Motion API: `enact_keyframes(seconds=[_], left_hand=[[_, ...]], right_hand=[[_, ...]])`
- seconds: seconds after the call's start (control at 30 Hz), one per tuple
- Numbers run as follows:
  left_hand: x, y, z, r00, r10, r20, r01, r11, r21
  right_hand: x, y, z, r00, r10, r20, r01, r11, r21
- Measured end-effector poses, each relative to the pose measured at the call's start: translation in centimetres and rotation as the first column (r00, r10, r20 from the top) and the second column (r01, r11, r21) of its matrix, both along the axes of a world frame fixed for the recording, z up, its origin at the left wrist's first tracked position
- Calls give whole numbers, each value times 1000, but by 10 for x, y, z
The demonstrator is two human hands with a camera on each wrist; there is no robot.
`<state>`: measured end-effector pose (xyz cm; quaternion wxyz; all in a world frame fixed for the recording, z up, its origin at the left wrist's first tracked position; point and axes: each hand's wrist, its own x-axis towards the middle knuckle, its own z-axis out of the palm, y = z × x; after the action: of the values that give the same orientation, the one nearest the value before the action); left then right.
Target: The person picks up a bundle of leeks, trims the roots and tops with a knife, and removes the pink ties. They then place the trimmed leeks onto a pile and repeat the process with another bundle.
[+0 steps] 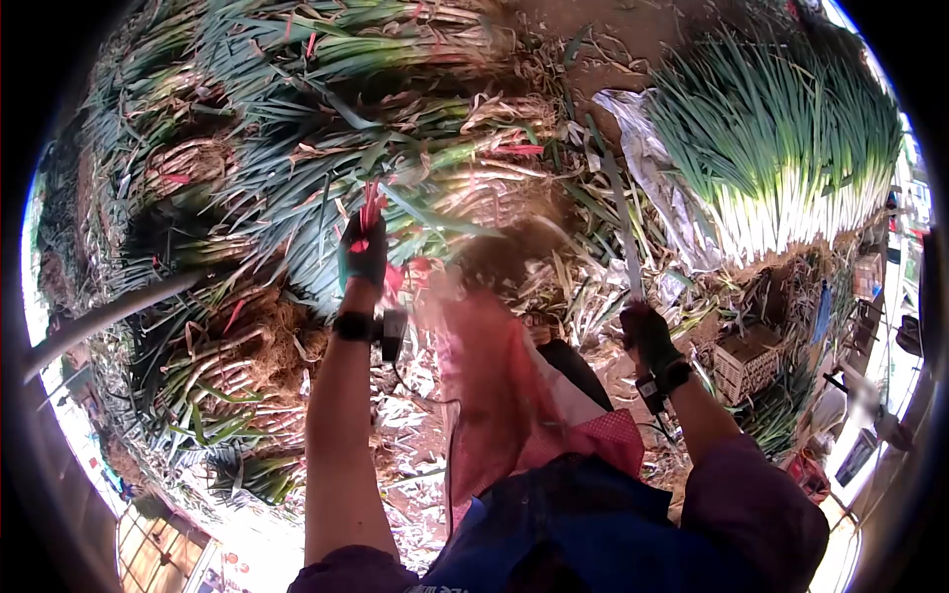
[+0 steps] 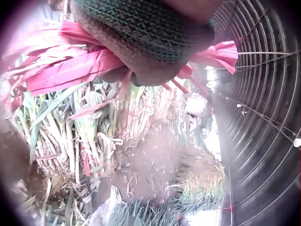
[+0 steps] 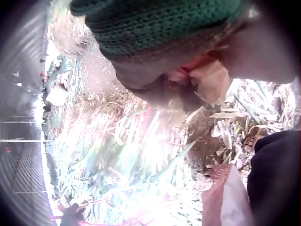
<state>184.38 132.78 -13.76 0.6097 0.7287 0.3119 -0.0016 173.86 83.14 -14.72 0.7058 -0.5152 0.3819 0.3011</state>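
Observation:
My left hand [image 1: 364, 252], in a dark green knitted glove, grips a bunch of red-pink plastic strips [image 2: 70, 70]. Their ends stick out on both sides of the fist in the left wrist view. Beneath that hand in the head view spread long green onions [image 1: 297, 222], roots toward the middle. On the right, my gloved right hand [image 1: 647, 336] is curled round the lower end of a long, narrow grey blade [image 1: 625, 222] that points away from me. An orange-pink wrapped piece [image 3: 211, 82] shows at the right fist in its wrist view; the fingers hide the rest.
Trimmed green onions [image 1: 781, 158] stand bunched at the right beside a pale plastic sheet [image 1: 657, 178]. A crate [image 1: 746, 364] sits below them. Loose leaves and peelings litter the ground, and a grey pole [image 1: 119, 314] crosses the left side. A pink cloth [image 1: 489, 385] covers my lap.

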Motion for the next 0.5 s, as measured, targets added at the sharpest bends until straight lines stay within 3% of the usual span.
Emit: enact_keyframes(seconds=[0.03, 0.07, 0.13, 0.17, 0.2, 0.23, 0.27, 0.37, 0.43, 0.47, 0.5], left_hand=[[21, 6, -11, 999, -34, 40, 31, 997, 75], [38, 21, -32, 995, -97, 39, 91, 987, 132], [73, 34, -62, 1000, -3, 2, 3, 997, 76], [89, 45, -79, 999, -36, -29, 39, 989, 145], [102, 49, -83, 996, -65, -61, 77, 974, 211], [114, 54, -87, 973, -63, -223, 104, 978, 179], [123, 66, -117, 978, -62, -200, 91, 986, 140], [149, 62, -117, 981, 7, -194, -14, 999, -33], [162, 96, -186, 967, -80, -242, 79, 997, -16], [171, 107, -205, 923, -173, -344, 215, 973, 85], [175, 110, -218, 923, -203, -327, 243, 966, 85]], right_hand=[[10, 5, -3, 990, 125, 69, -112, 979, -169], [28, 15, -1, 987, 145, 65, -129, 971, -202], [55, 38, 3, 986, 159, 54, -141, 957, -256], [70, 46, 2, 997, 74, -18, -76, 969, -237], [86, 59, 9, 987, 159, -37, -162, 935, -316], [100, 65, 1, 971, 240, 19, -220, 918, -331], [114, 69, -8, 944, 320, 75, -276, 896, -349], [162, 92, -19, 976, 215, 44, -192, 933, -306], [194, 103, -36, 982, 179, 60, -156, 949, -275], [211, 106, -51, 982, 170, 77, -146, 956, -254], [226, 108, -69, 981, 153, 117, -125, 968, -219]])
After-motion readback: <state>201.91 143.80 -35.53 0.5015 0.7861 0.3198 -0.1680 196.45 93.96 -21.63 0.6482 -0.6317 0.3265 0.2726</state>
